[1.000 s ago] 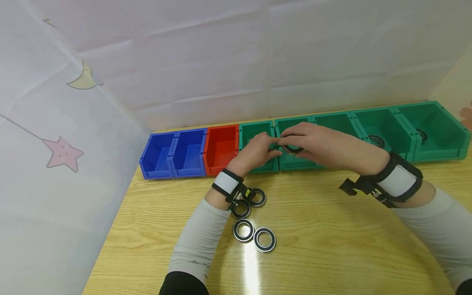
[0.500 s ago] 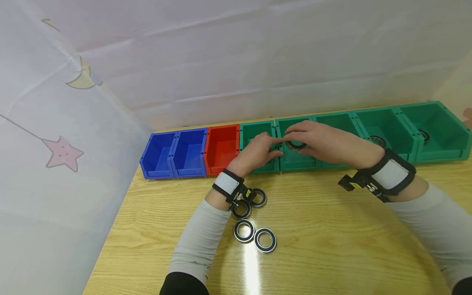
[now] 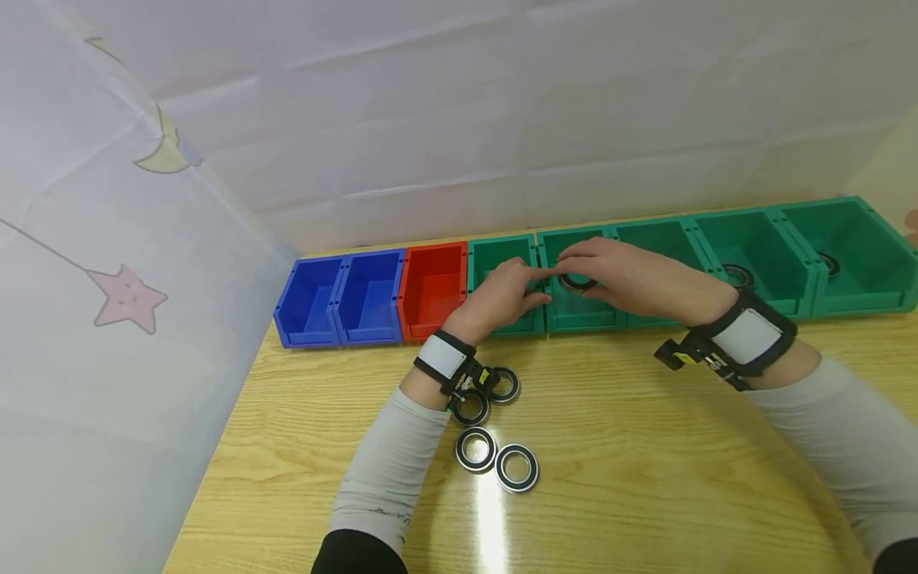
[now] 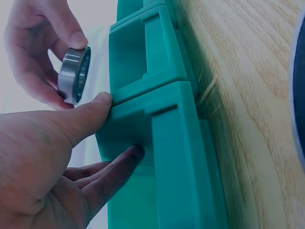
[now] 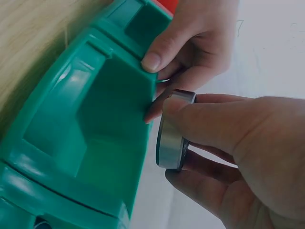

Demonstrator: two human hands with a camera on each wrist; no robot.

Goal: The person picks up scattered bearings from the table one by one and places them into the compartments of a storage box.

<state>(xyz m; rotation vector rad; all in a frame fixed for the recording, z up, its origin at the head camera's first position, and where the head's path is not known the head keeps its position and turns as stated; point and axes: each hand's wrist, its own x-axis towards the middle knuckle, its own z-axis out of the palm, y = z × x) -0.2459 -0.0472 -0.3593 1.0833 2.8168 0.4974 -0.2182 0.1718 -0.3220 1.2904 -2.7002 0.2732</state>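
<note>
A ball bearing [image 5: 170, 140], a steel ring with a black seal, is pinched between the thumb and fingers of my right hand [image 3: 617, 269]. In the head view the held bearing [image 3: 577, 284] overlaps a green bin [image 3: 582, 320] near the middle of the row; the wrist views show it tilted on edge beside the bin rims. My left hand [image 3: 504, 293] is over the neighbouring green bin [image 3: 526, 325], fingers fairly straight, with a digit tip at the rim between the two bins [image 4: 103, 98] and other fingers reaching into the bin.
Several bearings [image 3: 516, 468] lie on the wooden table [image 3: 617, 494] by my left wrist. Left of the green bins stand a red bin [image 3: 433, 328] and two blue bins [image 3: 370, 328]. Bearings [image 3: 737, 277] lie in the two rightmost green bins. A pale sheet [image 3: 430, 119] hangs behind.
My right hand shifted slightly right with the bearing, its wrist moving left and tilting. The left hand stays nearly still.
</note>
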